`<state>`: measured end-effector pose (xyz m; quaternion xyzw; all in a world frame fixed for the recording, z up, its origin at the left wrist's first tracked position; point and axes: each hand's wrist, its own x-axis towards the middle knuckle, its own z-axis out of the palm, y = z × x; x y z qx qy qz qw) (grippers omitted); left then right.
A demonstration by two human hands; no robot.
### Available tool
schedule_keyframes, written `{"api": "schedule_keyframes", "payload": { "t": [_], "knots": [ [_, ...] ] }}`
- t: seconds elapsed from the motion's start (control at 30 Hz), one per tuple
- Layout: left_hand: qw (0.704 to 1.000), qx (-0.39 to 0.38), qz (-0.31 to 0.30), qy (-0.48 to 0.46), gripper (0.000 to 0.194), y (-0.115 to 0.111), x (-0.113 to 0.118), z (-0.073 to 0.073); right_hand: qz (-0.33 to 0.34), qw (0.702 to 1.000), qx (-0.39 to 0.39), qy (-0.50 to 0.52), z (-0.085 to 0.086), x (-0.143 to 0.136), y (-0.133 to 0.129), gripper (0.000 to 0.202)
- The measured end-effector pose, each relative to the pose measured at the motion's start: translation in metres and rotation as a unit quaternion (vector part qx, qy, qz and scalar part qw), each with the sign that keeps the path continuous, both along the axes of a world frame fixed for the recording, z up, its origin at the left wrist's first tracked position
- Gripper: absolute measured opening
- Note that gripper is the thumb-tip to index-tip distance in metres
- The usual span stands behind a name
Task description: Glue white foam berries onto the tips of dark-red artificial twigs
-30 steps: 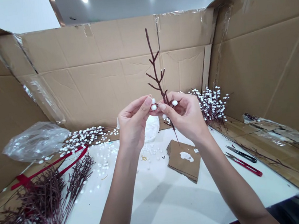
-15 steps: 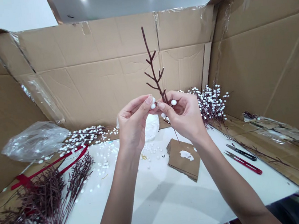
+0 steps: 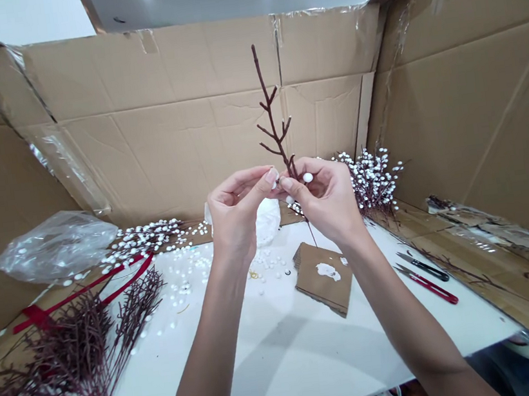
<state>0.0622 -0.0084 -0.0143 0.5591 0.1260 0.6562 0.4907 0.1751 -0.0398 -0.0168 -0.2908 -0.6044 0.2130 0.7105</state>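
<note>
A dark brown artificial twig (image 3: 271,116) with short side shoots stands upright in my right hand (image 3: 330,199), pinched near its lower part. Its thin stem runs down below that hand. White berries show by the right fingers, one of them a round berry (image 3: 307,178) just beside the thumb. My left hand (image 3: 236,211) is closed in a pinch on a small white berry (image 3: 274,184), mostly covered by the fingertips. That berry is against or very near a side shoot at my right thumb; the exact contact is hidden.
Bare brown twigs (image 3: 80,352) lie in a heap at left, near a red ribbon (image 3: 41,316) and plastic bag (image 3: 56,246). White-berried bunches (image 3: 374,180) stand at back right. Cardboard with white glue-like paste (image 3: 323,291) and two thread snips (image 3: 429,286) lie on the white table (image 3: 277,365).
My left hand has moved slightly right, bringing its pinched berry closer to my right thumb and the side shoot. My right hand keeps its hold on the twig. The view has shifted a little.
</note>
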Motion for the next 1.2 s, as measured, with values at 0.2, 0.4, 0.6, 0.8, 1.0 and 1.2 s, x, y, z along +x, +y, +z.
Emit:
{"api": "schedule_keyframes", "payload": {
  "t": [0.2, 0.4, 0.6, 0.8, 1.0, 1.2],
  "knots": [
    [0.999, -0.025, -0.009, -0.032, 0.014, 0.004, -0.001, 0.001, 0.066, 0.997, -0.037, -0.006, 0.001, 0.002, 0.000, 0.020],
    [0.986, -0.015, -0.062, 0.155, 0.043, 0.016, -0.026, 0.005, 0.062, 0.996, -0.040, 0.059, 0.002, 0.006, 0.001, 0.019],
    [0.876, 0.063, -0.077, 0.471, 0.017, 0.026, -0.027, -0.007, 0.083, 0.984, -0.052, 0.147, 0.003, 0.013, 0.005, 0.016],
    [0.881, 0.079, -0.079, 0.460, 0.016, 0.026, -0.020, -0.010, 0.081, 0.989, -0.055, 0.108, 0.006, 0.020, 0.008, 0.022],
    [0.921, 0.028, -0.056, 0.385, 0.016, 0.031, -0.025, -0.013, 0.013, 0.996, -0.046, 0.078, 0.006, 0.044, 0.013, 0.028],
    [0.908, 0.049, -0.065, 0.412, 0.013, 0.031, -0.020, -0.018, -0.080, 0.992, 0.013, 0.099, 0.006, 0.046, 0.015, 0.030]
  ]
}}
